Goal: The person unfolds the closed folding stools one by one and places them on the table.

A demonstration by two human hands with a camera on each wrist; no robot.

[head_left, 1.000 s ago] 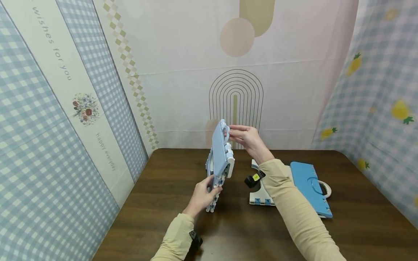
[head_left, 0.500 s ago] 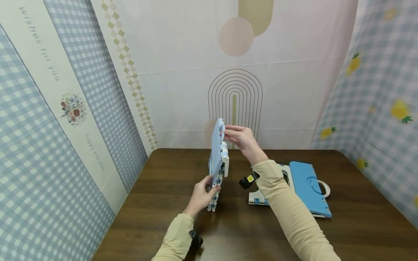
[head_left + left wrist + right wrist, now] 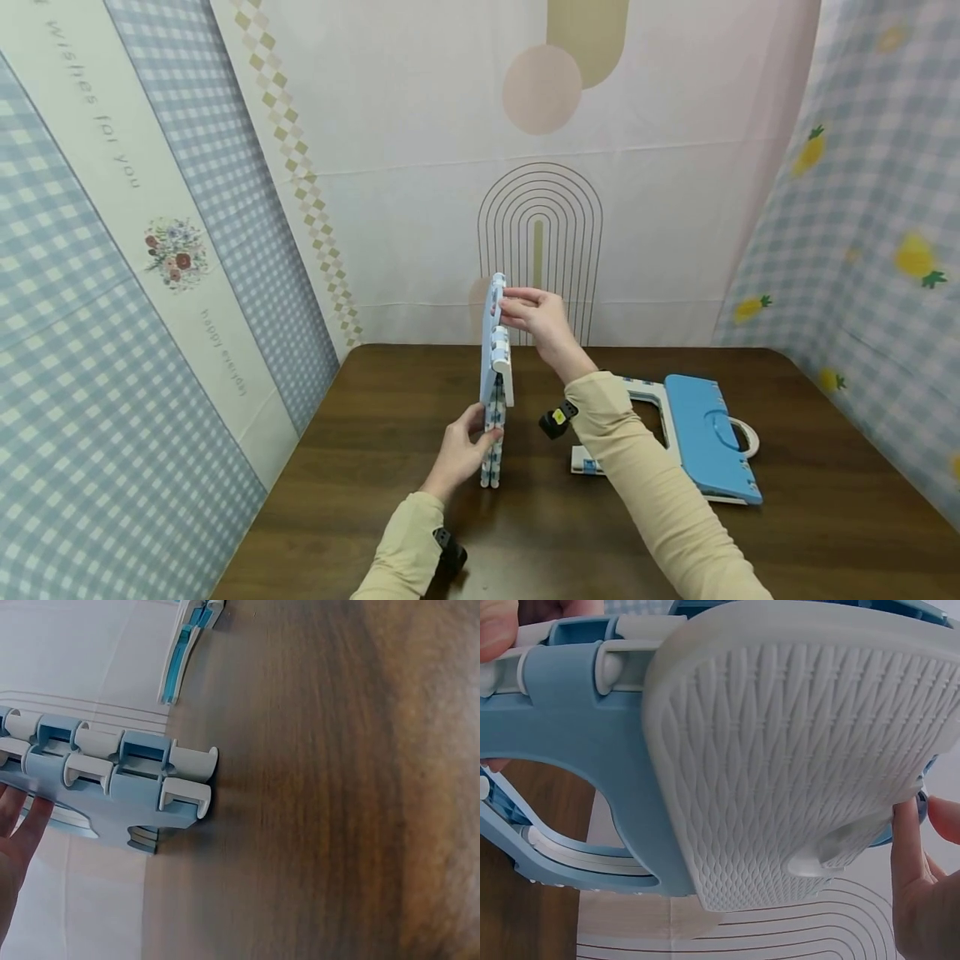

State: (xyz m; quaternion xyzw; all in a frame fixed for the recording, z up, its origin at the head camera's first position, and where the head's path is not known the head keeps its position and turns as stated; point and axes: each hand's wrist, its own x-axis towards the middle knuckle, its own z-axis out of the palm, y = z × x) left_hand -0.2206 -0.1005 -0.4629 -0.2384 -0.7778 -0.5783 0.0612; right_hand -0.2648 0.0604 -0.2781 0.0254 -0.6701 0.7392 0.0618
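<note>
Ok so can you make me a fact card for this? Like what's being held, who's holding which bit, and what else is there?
Held thing: blue-and-white folding stool, upright, edge-on to the head camera
Left grip: holds its lower part
Right grip: pinches it near the top
Touching table: cannot tell
Second stool: lying flat, to the right, partly hidden by the right sleeve
Table: dark brown wood look
Behind: pale cloth with line-drawn arches

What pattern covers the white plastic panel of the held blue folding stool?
Woven wicker texture on the panel, best in the right wrist view.
</note>
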